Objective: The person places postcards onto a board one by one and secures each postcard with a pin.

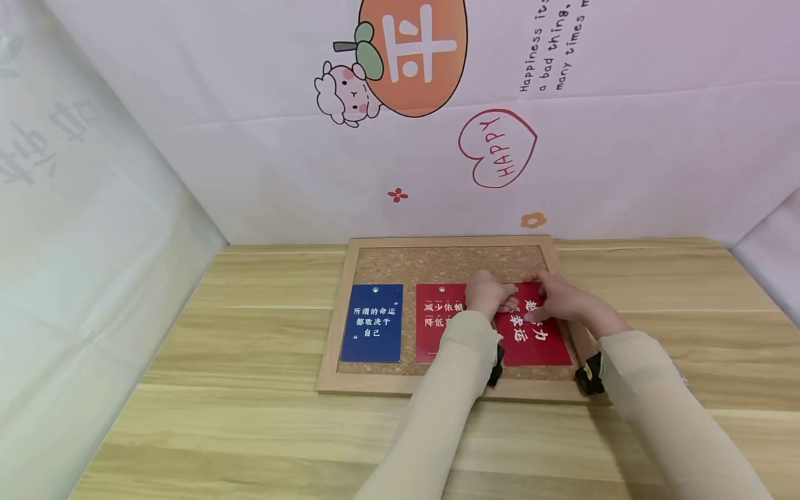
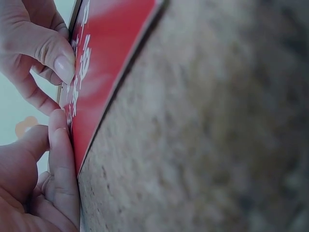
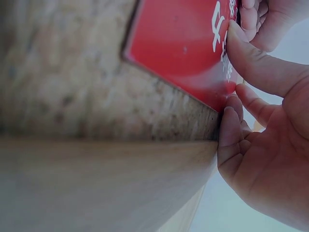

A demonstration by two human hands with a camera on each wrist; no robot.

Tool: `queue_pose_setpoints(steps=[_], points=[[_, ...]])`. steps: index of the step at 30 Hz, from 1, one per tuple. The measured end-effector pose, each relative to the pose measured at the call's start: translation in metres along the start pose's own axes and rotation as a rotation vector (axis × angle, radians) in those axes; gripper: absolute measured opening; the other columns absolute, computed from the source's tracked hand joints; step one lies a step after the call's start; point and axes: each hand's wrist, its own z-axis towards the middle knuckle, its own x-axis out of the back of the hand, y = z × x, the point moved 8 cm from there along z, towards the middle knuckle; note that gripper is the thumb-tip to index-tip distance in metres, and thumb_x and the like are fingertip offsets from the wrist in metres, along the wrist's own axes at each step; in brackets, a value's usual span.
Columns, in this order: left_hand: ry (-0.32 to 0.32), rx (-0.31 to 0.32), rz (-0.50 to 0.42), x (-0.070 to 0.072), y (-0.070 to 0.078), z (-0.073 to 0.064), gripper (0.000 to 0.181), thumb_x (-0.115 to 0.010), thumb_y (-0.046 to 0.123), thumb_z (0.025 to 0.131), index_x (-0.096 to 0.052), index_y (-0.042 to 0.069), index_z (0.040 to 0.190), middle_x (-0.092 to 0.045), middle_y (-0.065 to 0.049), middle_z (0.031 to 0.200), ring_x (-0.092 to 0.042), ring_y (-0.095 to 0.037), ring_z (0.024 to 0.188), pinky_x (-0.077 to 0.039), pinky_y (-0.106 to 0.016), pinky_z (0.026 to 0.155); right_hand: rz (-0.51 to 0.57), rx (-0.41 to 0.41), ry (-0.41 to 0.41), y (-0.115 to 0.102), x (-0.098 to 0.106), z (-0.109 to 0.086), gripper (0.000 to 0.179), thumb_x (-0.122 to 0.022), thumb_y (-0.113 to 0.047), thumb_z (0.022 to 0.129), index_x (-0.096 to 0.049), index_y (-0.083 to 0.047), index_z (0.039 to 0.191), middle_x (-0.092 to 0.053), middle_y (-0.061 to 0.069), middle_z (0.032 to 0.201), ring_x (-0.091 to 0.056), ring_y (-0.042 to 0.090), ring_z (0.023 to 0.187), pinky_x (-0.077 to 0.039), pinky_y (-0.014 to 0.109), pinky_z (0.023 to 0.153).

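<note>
My left hand [image 1: 490, 295] is at the upper left of a red card [image 1: 537, 347] with white Chinese characters, its fingers bent at the card's edge. My right hand [image 1: 569, 302] grips the upper right part of that card, thumb [image 3: 244, 50] on the printed face and other fingers at the edge. In the left wrist view the fingertips of both hands come close together. The card lies against a wood-framed cork board [image 1: 431, 264]. A second red card [image 1: 428, 340], partly covered by my left forearm, and a blue card [image 1: 373, 347] stand to its left.
The board lies on a wood-grain table [image 1: 250, 361], close to a white cloth backdrop [image 1: 281, 187] with printed drawings. White cloth [image 1: 94, 208] also hangs at the left. Dark wrist straps [image 1: 590, 375] sit by my cuffs.
</note>
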Motion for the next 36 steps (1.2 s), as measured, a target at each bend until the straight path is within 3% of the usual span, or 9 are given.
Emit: queue_pose_setpoints(steps=[7,16,22,30,36], points=[[0.007,-0.001,0.03,0.0,0.0,0.003,0.024,-0.071,0.01,0.085,-0.072,-0.003,0.065,-0.072,-0.015,0.067,-0.073,-0.026,0.069,-0.052,-0.021,0.043,0.004,0.005,-0.001,-0.001,0.0,0.001,0.069,-0.071,-0.009,0.083,-0.028,0.014,0.133,-0.039,0.037,0.122,-0.04,0.046,0.111,-0.039,0.06,0.098],[-0.072,0.004,-0.076,0.001,-0.005,0.009,0.016,-0.067,0.007,0.086,-0.072,-0.006,0.078,-0.073,-0.021,0.077,-0.073,-0.029,0.076,-0.055,-0.023,0.048,0.003,0.004,-0.008,-0.005,-0.002,0.003,0.069,-0.07,-0.009,0.084,-0.028,0.014,0.134,-0.038,0.039,0.123,-0.04,0.048,0.113,-0.038,0.061,0.099],[-0.1,-0.039,-0.077,0.001,-0.001,0.006,0.022,-0.066,0.015,0.089,-0.072,-0.005,0.084,-0.073,-0.02,0.081,-0.073,-0.029,0.08,-0.057,-0.023,0.053,-0.011,0.011,-0.012,-0.006,-0.001,0.004,0.069,-0.071,-0.009,0.084,-0.028,0.014,0.133,-0.039,0.04,0.123,-0.041,0.049,0.113,-0.039,0.061,0.099],[-0.214,-0.084,-0.096,-0.008,0.001,-0.004,0.028,-0.061,0.018,0.093,-0.069,-0.008,0.101,-0.072,-0.024,0.093,-0.071,-0.033,0.092,-0.06,-0.031,0.075,-0.048,0.018,0.005,0.002,0.002,0.001,0.07,-0.073,-0.01,0.082,-0.03,0.015,0.132,-0.041,0.041,0.12,-0.043,0.05,0.111,-0.041,0.061,0.096],[-0.212,-0.103,-0.036,-0.008,0.001,-0.008,0.026,-0.058,0.012,0.093,-0.066,-0.01,0.104,-0.072,-0.024,0.093,-0.071,-0.032,0.093,-0.06,-0.031,0.076,-0.06,0.012,0.001,0.002,0.0,0.001,0.074,-0.073,-0.01,0.081,-0.028,0.016,0.133,-0.043,0.041,0.118,-0.044,0.048,0.109,-0.043,0.06,0.095]])
